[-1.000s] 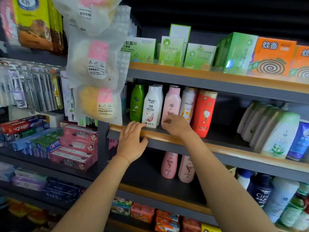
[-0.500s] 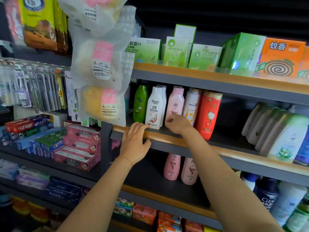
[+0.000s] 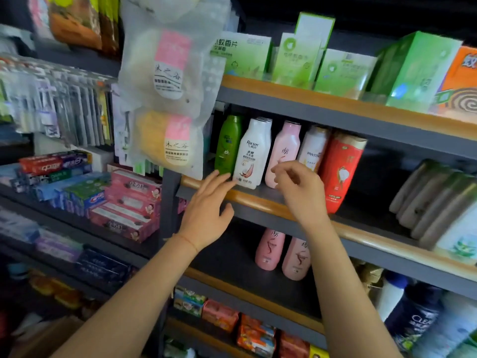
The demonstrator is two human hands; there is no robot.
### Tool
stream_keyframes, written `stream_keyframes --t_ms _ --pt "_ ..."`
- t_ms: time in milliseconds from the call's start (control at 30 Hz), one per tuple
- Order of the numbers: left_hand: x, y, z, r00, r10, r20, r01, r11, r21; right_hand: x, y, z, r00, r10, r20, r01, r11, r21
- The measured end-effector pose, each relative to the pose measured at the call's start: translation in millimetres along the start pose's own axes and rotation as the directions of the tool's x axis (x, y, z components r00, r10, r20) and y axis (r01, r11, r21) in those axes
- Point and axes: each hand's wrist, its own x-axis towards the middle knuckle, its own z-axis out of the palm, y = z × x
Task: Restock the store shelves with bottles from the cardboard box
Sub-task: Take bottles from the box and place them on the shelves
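Observation:
On the middle shelf (image 3: 260, 201) a row of bottles stands upright: green (image 3: 228, 143), white (image 3: 254, 153), pink (image 3: 285, 151), a white Pantene one (image 3: 312, 147) and red (image 3: 343, 166). My left hand (image 3: 206, 210) stretches over the wooden shelf rail, straight fingers reaching the foot of the green and white bottles. My right hand (image 3: 300, 188) hovers in front of the pink bottle with fingers loosely curled and holds nothing. Two more pink bottles (image 3: 269, 250) stand on the shelf below.
Bagged bath sponges (image 3: 167, 99) hang at the shelf's left end, just above my left hand. Toothpaste boxes (image 3: 124, 202) fill the left unit. Green boxes (image 3: 296, 58) sit on the top shelf, leaning bottles (image 3: 438, 202) to the right. A brown cardboard edge (image 3: 51, 337) shows bottom left.
My left hand has lifted off the shelf rail and reached forward to the bottle bases. My right hand has come off the pink bottle's lower part and hangs free in front of it.

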Motion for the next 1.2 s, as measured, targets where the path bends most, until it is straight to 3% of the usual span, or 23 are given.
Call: stream_keyframes --t_ms 100,167,200,300,433,567,667,733,767,833,900,1000,1067,1200 --pt "-41 -19 -11 0.988 -0.004 -0.151 0.002 1.0 -0.011 -42 4 34 0.986 0.017 0.165 -0.042 0.988 0.15" --pt "-90 -48 -13 0.966 -0.231 -0.118 0.225 0.972 -0.062 -73 23 79 0.93 0.085 0.359 -0.145 0.979 0.143" --pt "-119 -66 -14 0.919 -0.39 -0.054 0.386 0.919 -0.077 -92 36 105 0.887 0.132 0.443 -0.205 0.971 0.12" --pt "-227 -123 -16 0.652 -0.749 0.118 0.75 0.66 0.045 -162 81 187 0.69 0.316 0.651 -0.4 0.916 -0.021" --pt "-375 -163 -33 0.269 -0.951 0.152 0.939 0.294 0.18 -270 131 282 0.305 0.514 0.802 -0.567 0.775 -0.28" --pt "-491 -184 -46 0.154 -0.972 -0.176 0.935 0.085 0.343 -370 161 358 0.016 0.599 0.8 -0.6 0.646 -0.472" --pt "-538 -194 -48 -0.009 -0.943 -0.333 0.973 -0.085 0.215 -438 189 411 -0.159 0.653 0.74 -0.57 0.552 -0.609" --pt "-555 -205 -46 -0.187 -0.956 -0.228 0.981 -0.171 -0.089 -476 207 437 -0.24 0.692 0.681 -0.533 0.493 -0.688" --pt "-561 -212 -45 -0.232 -0.962 -0.144 0.943 -0.186 -0.276 -493 216 449 -0.262 0.714 0.65 -0.51 0.469 -0.721" --pt "-571 -220 -41 -0.288 -0.956 -0.048 0.827 -0.223 -0.516 -522 232 468 -0.307 0.748 0.588 -0.457 0.427 -0.781" --pt "-569 -219 -38 -0.309 -0.951 -0.032 0.757 -0.226 -0.613 -549 247 480 -0.348 0.772 0.531 -0.394 0.394 -0.831" --pt "-571 -216 -35 -0.258 -0.966 -0.015 0.717 -0.181 -0.673 -587 259 482 -0.417 0.755 0.506 -0.305 0.408 -0.861" --pt "-578 -217 -37 -0.25 -0.968 -0.019 0.692 -0.164 -0.703 -610 261 480 -0.462 0.743 0.483 -0.315 0.372 -0.873" --pt "-586 -220 -35 -0.243 -0.97 -0.027 0.687 -0.152 -0.711 -642 263 483 -0.539 0.719 0.439 -0.485 0.161 -0.859"
